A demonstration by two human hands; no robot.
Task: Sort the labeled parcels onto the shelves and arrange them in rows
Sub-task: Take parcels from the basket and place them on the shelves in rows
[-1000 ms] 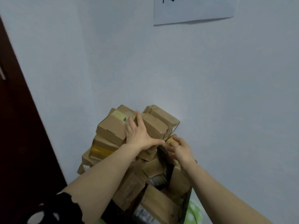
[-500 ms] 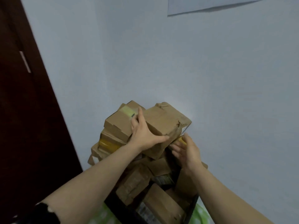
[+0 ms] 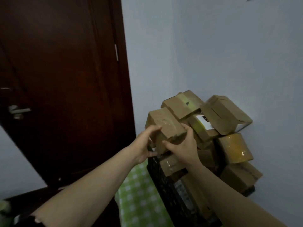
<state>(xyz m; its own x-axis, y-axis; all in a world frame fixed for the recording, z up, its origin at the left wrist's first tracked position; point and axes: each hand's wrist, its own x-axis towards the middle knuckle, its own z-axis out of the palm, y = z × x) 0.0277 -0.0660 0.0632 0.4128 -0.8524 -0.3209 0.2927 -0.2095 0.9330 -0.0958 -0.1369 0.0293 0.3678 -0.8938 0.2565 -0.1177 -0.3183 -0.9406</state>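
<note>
Both hands have it: your left hand (image 3: 144,145) curls round the left end of the taped parcel (image 3: 165,125), your right hand (image 3: 185,149) grips its right side, above the black crate (image 3: 153,166); lift straight up, sparing the leaning parcel heap (image 3: 224,115) to the right.

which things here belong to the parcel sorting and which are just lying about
Part of the job:
- small brown cardboard parcel, gripped by the left hand and right hand
- stacked brown cardboard parcels
- black plastic crate they are piled in

Just lying about:
- dark brown wooden door
- silver door handle
- green checked cloth
- pale blue wall
</note>
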